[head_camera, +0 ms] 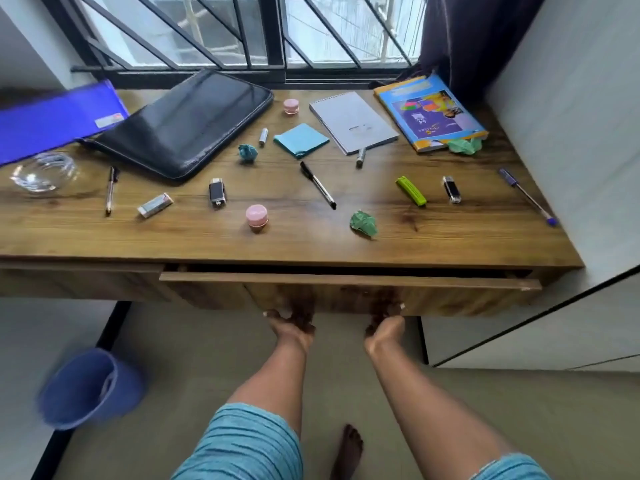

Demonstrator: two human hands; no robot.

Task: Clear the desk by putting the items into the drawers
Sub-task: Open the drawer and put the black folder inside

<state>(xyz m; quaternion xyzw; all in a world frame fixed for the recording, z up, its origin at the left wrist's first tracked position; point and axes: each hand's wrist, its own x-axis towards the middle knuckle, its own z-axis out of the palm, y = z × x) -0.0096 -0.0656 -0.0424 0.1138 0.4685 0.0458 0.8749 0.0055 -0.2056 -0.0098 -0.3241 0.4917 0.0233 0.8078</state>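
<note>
The wooden desk (pixel 450 244) holds many loose items: a black zip folder (pixel 180 123), a blue file (pixel 52 123), a spiral notepad (pixel 353 121), a colourful book (pixel 429 112), blue sticky notes (pixel 300 140), pens, USB sticks, pink jars, a green lighter (pixel 411 191) and crumpled paper balls. Below it the wide drawer (pixel 346 281) stands a little way out, a dark gap showing behind its front. My left hand (pixel 291 323) and my right hand (pixel 384 327) both grip the drawer front's lower edge from underneath, fingers curled up behind it.
A glass ashtray (pixel 43 171) sits at the desk's left end. A blue bin (pixel 90 388) stands on the floor at the left. A white cabinet (pixel 561 168) closes off the right side. A barred window and dark curtain run behind the desk. My bare foot (pixel 348 452) is below.
</note>
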